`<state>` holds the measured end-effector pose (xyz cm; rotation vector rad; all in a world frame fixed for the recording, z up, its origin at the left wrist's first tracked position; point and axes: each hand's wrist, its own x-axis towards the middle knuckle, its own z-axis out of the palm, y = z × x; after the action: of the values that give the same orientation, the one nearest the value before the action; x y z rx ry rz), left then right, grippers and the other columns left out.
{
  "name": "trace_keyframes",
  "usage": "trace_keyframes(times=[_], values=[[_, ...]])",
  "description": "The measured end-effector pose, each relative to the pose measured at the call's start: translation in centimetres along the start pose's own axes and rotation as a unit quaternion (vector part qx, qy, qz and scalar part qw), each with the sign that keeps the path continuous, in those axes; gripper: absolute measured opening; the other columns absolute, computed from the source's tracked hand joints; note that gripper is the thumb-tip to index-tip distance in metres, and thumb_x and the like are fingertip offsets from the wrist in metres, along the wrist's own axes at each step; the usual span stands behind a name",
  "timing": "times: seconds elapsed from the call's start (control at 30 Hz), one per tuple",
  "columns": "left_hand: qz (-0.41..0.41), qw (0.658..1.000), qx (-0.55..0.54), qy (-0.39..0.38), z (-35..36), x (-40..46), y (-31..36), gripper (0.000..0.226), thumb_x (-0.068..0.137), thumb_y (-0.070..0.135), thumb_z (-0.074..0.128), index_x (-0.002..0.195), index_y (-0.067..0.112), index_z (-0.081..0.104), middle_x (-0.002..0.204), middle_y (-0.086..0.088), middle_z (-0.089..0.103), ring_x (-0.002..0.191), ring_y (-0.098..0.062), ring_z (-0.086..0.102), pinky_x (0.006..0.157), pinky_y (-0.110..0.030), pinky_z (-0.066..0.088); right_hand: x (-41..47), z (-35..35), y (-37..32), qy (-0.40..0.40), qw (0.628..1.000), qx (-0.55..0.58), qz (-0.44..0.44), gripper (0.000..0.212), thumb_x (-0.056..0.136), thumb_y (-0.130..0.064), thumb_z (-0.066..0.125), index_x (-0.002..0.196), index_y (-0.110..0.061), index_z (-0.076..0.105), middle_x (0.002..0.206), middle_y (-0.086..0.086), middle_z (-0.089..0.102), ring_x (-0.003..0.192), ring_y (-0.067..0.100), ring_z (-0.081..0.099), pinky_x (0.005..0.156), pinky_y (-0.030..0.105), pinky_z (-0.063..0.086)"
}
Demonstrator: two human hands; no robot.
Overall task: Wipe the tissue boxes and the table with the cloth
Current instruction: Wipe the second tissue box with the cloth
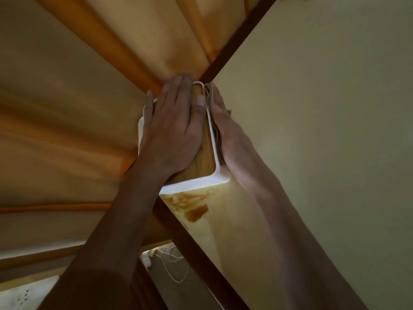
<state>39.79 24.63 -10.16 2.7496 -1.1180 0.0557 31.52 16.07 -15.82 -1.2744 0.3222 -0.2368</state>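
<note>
A white tissue box with a wooden lid stands at the left edge of the pale table. My left hand lies flat on the lid, fingers straight, thumb along the right rim. My right hand presses a folded brownish cloth flat against the box's right side wall. Only a thin strip of the cloth shows between my palm and the box.
A brown stain marks the table just in front of the box. The table's dark wooden edge runs diagonally. Orange curtain folds fill the left. A white cord lies on the floor below.
</note>
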Motion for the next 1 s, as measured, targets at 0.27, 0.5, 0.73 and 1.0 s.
trace_keyframes(times=[0.27, 0.5, 0.73, 1.0], values=[[0.011, 1.000, 0.004, 0.013, 0.0, -0.1, 0.2, 0.059, 0.105, 0.044, 0.017, 0.153, 0.015, 0.036, 0.158, -0.002, 0.039, 0.149, -0.019, 0.029, 0.120, -0.059, 0.019, 1.5, -0.3, -1.3, 0.004, 1.000, 0.002, 0.016, 0.050, 0.112, -0.042, 0.020, 0.161, -0.037, 0.023, 0.166, -0.015, 0.027, 0.151, 0.000, 0.024, 0.129, 0.039, 0.013], [-0.002, 1.000, -0.004, 0.013, 0.0, 0.1, 0.2, 0.062, 0.103, 0.047, 0.015, 0.153, 0.016, 0.036, 0.158, -0.001, 0.038, 0.148, -0.017, 0.029, 0.121, -0.057, 0.017, -6.4, 1.2, 2.5, -0.011, 1.000, -0.018, 0.012, 0.073, 0.097, -0.076, 0.017, 0.160, -0.039, 0.019, 0.164, 0.005, 0.035, 0.148, 0.022, 0.033, 0.124, 0.053, 0.022], [-0.002, 1.000, -0.011, 0.010, 0.1, 0.1, 0.1, 0.064, 0.103, 0.049, 0.014, 0.154, 0.017, 0.034, 0.159, 0.000, 0.037, 0.149, -0.016, 0.028, 0.121, -0.057, 0.017, -8.7, 2.0, 3.2, 0.004, 0.999, 0.037, 0.012, 0.053, 0.101, -0.069, 0.021, 0.153, -0.062, 0.014, 0.124, -0.025, 0.049, 0.114, -0.003, 0.046, 0.100, 0.027, 0.033], [-0.001, 1.000, -0.014, 0.013, 0.1, 0.1, 0.2, 0.066, 0.101, 0.049, 0.015, 0.155, 0.016, 0.034, 0.160, -0.001, 0.037, 0.149, -0.016, 0.028, 0.120, -0.057, 0.019, -0.1, 0.3, -0.6, 0.009, 1.000, -0.005, 0.011, 0.053, 0.109, -0.051, 0.019, 0.161, -0.040, 0.017, 0.169, -0.015, 0.021, 0.154, 0.001, 0.019, 0.128, 0.037, 0.015]])
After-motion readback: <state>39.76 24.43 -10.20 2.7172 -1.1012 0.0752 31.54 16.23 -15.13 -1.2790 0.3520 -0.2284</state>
